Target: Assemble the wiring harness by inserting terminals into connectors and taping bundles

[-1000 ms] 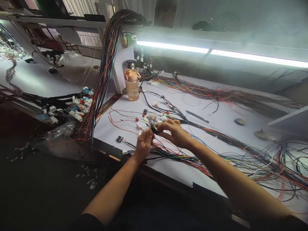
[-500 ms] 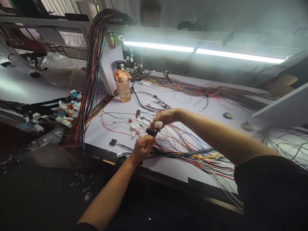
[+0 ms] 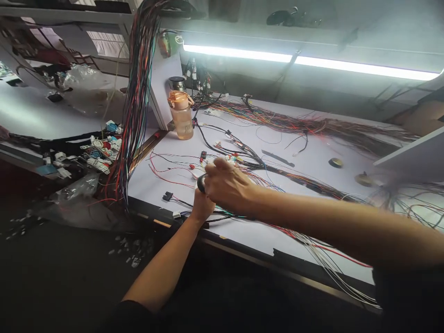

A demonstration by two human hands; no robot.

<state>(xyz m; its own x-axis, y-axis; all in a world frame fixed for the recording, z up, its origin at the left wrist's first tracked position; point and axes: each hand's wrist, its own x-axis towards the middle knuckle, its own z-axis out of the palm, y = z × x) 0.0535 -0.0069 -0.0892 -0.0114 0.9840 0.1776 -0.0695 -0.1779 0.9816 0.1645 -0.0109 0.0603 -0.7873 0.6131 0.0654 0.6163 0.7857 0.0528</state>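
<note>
My right hand is closed on a roll of black tape, whose dark ring shows at the left of its fingers. Just below, my left hand is closed on a wire bundle, which my right hand now mostly covers. The white connector on those wires is hidden from view. Loose wires with coloured connectors spread behind the hands, among them a red connector. A black connector and a white connector lie left of my left hand.
A water bottle stands at the back left, beside a thick hanging bundle of wires. Long harness wires run along the back. A tape roll lies to the right. Connectors are piled at the left.
My right hand has turned over and come down toward me with the tape roll, covering the white connector. My left hand keeps its grip. The view has shifted slightly.
</note>
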